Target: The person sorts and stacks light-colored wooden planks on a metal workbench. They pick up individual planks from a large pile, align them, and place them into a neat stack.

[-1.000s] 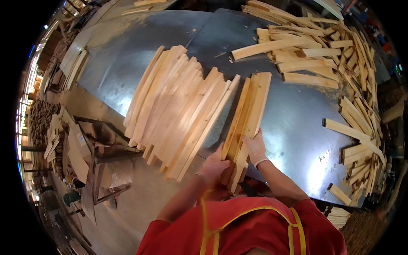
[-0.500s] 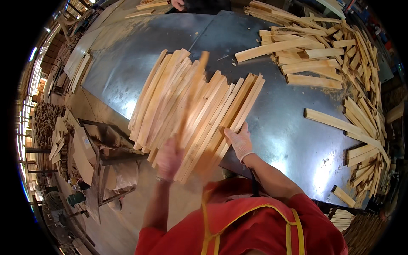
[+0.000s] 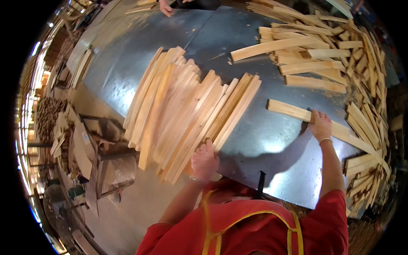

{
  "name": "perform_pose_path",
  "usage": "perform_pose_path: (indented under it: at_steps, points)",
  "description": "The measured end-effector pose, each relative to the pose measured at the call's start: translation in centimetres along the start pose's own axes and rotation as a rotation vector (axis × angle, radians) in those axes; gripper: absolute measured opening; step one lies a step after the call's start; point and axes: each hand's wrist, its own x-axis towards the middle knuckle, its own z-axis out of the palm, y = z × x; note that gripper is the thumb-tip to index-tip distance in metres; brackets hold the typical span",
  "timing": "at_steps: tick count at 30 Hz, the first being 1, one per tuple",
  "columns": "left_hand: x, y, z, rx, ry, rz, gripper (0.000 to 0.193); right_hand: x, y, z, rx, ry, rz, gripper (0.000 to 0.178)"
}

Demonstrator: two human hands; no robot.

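A row of pale wooden strips point(image 3: 187, 106) lies side by side on a dark metal table point(image 3: 204, 38), slanting away from me with uneven ends. At the near end of the row, my left hand point(image 3: 205, 162) is closed round the end of a strip near the right side. Out to the right, my right hand point(image 3: 321, 125) grips a loose wooden strip point(image 3: 289, 109) from above, near its middle. That strip's far-right end runs over toward a heap. One strip point(image 3: 156, 117) on the row's left rests across its neighbours.
A jumbled heap of wooden strips point(image 3: 314, 66) covers the table's right side and far right corner. Another person's hand point(image 3: 166, 7) shows at the far edge. A framed stand point(image 3: 114, 165) is at the left, beside the table.
My right hand left the row and took hold of the loose strip, shifting it left. My left hand set a blurred strip onto the row's left and moved right to the near ends.
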Motion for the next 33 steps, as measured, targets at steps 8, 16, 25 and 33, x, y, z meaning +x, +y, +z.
perform_pose_path:
  at_steps: [8, 16, 25, 33]
  points:
    - [0.2, 2.7, -0.6, -0.288, -0.096, 0.035, 0.049, -1.4, -5.0, 1.3, 0.991, -0.167, 0.198, 0.057]
    - [-2.9, 2.0, -0.2, -0.177, -0.193, 0.590, 0.078, -6.5, -23.6, -3.1, 0.836, -0.389, 0.186, 0.093]
    - [-5.5, -8.6, 0.0, -0.316, 0.086, 0.521, 0.046, -8.0, -27.2, -4.6, 0.936, -0.398, 0.129, 0.085]
    - [-3.1, -5.1, 0.5, 0.046, 0.259, 0.527, 0.077, -9.0, -31.6, -5.3, 0.911, -0.578, -0.184, 0.071]
